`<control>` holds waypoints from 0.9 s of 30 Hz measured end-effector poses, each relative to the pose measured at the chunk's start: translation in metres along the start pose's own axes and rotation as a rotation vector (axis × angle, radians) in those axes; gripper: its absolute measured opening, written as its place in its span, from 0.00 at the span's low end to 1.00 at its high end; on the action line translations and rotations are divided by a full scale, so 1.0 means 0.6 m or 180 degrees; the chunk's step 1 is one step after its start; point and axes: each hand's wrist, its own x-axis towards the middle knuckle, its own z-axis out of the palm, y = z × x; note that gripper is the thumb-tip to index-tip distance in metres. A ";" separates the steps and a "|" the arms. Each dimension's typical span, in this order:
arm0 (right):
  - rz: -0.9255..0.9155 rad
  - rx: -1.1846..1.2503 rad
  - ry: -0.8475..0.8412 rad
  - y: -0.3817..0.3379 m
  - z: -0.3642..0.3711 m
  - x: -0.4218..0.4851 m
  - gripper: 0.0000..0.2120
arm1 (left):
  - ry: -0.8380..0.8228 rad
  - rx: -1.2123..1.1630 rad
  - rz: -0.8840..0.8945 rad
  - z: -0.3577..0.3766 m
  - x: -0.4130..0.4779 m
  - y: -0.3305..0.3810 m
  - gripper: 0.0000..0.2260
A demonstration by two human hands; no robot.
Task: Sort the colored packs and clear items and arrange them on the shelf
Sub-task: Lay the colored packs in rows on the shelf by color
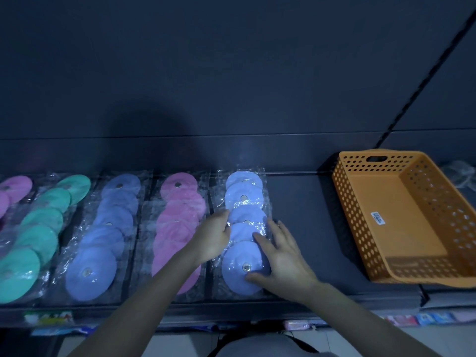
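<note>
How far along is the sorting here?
Done: purple row, teal row, blue row and pink row lie on the shelf; the orange basket is empty. In hand: left hand and right hand rest on the light blue row. Left: clear plastic beyond the basket.

Both forearms are bare from the wrists to the bottom edge of the view, and the left hand (pixel 213 238) and right hand (pixel 283 256) are uncovered. At the bottom middle is a patch of grey clothing (pixel 257 351), with a dark strap (pixel 301 342) curving over it.
</note>
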 end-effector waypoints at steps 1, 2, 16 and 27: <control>-0.0012 0.0004 -0.0031 -0.001 0.000 0.001 0.44 | 0.0026 -0.0008 -0.0039 0.000 0.000 0.001 0.06; -0.0020 0.0039 -0.0057 -0.001 0.000 0.003 0.45 | 0.0082 -0.0033 -0.0099 -0.001 0.000 0.003 0.06; 0.0872 0.2341 0.0763 0.015 -0.070 0.116 0.10 | 0.0529 -0.1009 -0.0741 -0.014 0.067 0.030 0.11; 0.0797 0.2664 0.0683 0.018 -0.058 0.132 0.06 | 0.0304 -0.0484 -0.0344 -0.004 0.075 0.021 0.16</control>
